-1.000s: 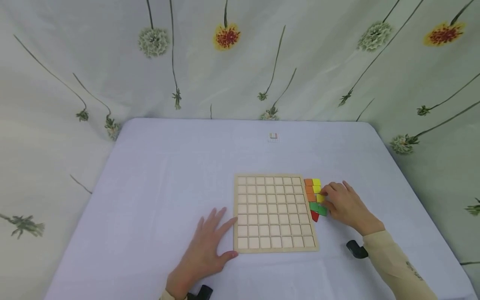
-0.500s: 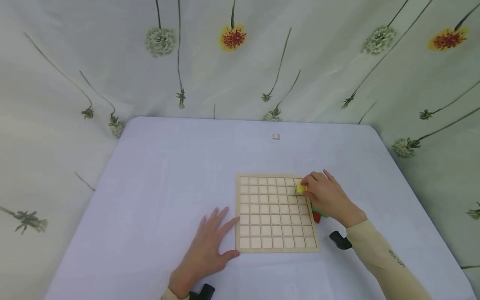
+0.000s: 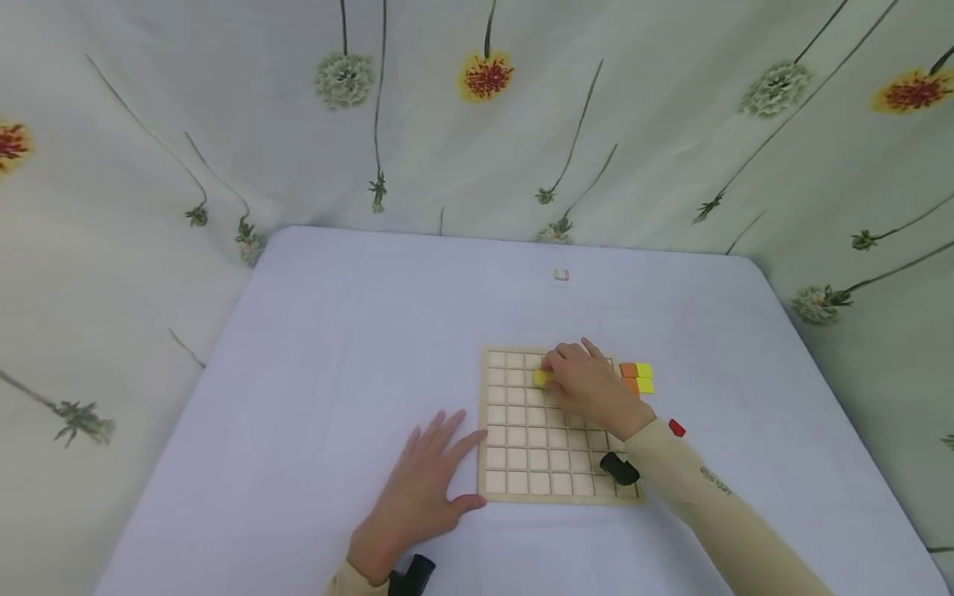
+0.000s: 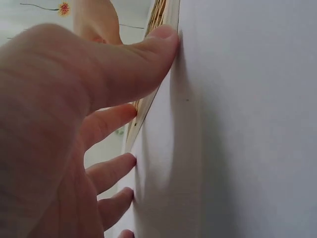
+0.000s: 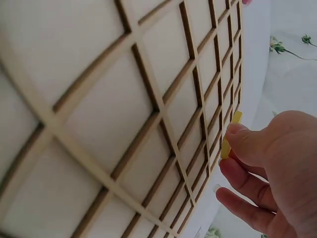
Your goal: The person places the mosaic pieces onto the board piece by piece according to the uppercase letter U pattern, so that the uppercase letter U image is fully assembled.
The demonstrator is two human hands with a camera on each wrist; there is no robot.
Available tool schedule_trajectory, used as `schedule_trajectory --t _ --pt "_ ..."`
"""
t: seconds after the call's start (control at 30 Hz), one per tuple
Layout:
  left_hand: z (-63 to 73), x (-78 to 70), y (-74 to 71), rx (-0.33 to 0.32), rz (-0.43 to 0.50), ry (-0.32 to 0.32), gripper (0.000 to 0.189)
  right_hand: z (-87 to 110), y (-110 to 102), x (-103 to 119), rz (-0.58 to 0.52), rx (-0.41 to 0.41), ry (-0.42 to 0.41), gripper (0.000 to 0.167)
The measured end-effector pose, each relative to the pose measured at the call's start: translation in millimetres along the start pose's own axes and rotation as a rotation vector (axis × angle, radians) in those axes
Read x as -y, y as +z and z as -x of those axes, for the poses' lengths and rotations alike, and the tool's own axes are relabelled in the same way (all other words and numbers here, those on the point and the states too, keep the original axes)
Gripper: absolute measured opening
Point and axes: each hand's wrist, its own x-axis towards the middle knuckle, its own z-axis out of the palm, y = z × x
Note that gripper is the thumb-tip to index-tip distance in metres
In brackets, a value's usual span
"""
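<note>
A wooden grid board point(image 3: 517, 436) with square cells lies flat on the table. My right hand point(image 3: 592, 389) is over its far half, pinching a yellow square tile point(image 3: 542, 378) between thumb and fingers. In the right wrist view the yellow tile point(image 5: 226, 148) is tipped on edge, close to the cells; whether it touches them I cannot tell. My left hand point(image 3: 421, 488) lies spread on the cloth at the board's left side. Its thumb and index finger touch the frame, and the left wrist view shows the thumb point(image 4: 148, 54) against the board's edge.
Beside the board's right edge lie orange tiles point(image 3: 629, 370) and yellow tiles point(image 3: 644, 370). A red piece point(image 3: 676, 428) shows past the right forearm, which covers part of that area. A small printed mark point(image 3: 561, 275) is near the far edge of the white-covered table point(image 3: 373, 314).
My right hand has picked the yellow tile from the pile right of the board and carried it left over the grid. My left hand has stayed at the board's edge; the head view has shifted slightly.
</note>
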Motion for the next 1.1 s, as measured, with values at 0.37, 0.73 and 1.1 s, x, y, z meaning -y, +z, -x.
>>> schedule_trajectory --t 0.37,0.73,1.1 --pt "-1.3 -4.3 -6.0 0.045 -0.007 -0.006 0.078 -17.6 16 20 -0.036 0.025 0.006 0.017" --pt "-0.8 -4.0 -7.5 0.046 -0.017 -0.012 0.08 -25.1 17 22 -0.036 0.018 0.011 0.02" --pt "-1.3 -3.2 -5.7 0.029 -0.016 -0.002 0.08 -24.9 17 21 -0.037 0.014 -0.008 0.023"
